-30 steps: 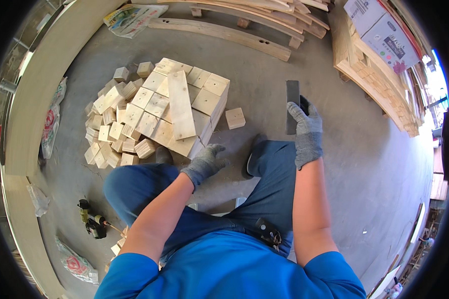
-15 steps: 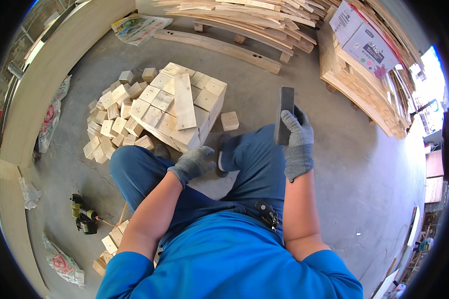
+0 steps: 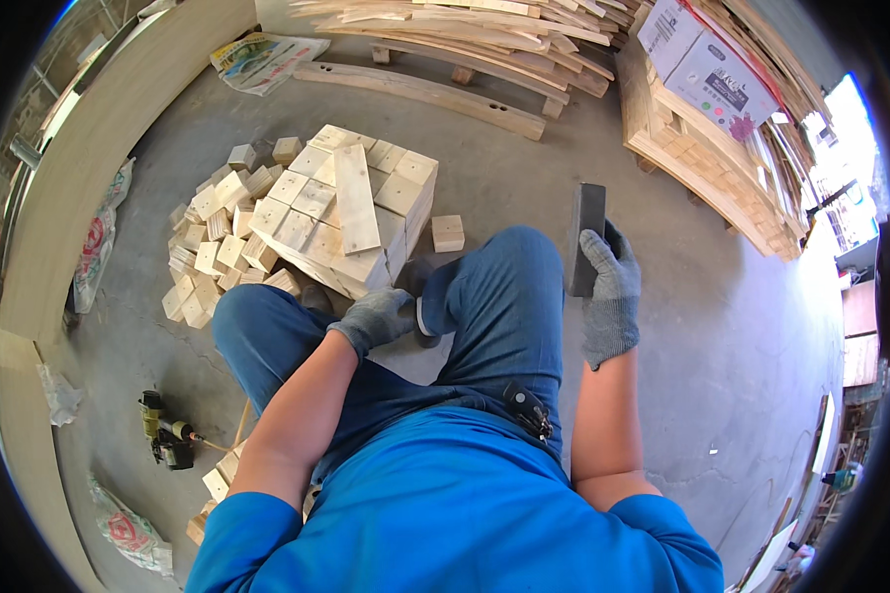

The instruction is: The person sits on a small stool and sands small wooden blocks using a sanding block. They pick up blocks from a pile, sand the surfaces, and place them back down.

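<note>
In my gloved right hand is a dark grey, flat rectangular block, held upright out beyond my right knee; its exact kind does not show. My left hand, also in a grey glove, hovers between my knees by the near corner of a tight stack of square wooden blocks. Its fingers are curled together and nothing shows in them. A flat wooden board lies across the stack's top. One loose wooden block sits on the floor at the stack's right.
Left of the stack spreads a heap of loose wooden blocks. A nail gun with a hose lies on the floor at lower left. Planks are piled at the back, and a carton rests on stacked wood at back right.
My right hand has moved slightly right and down with the dark block. My left hand has shifted a little right, its fingers curling in. The view has tilted slightly.
</note>
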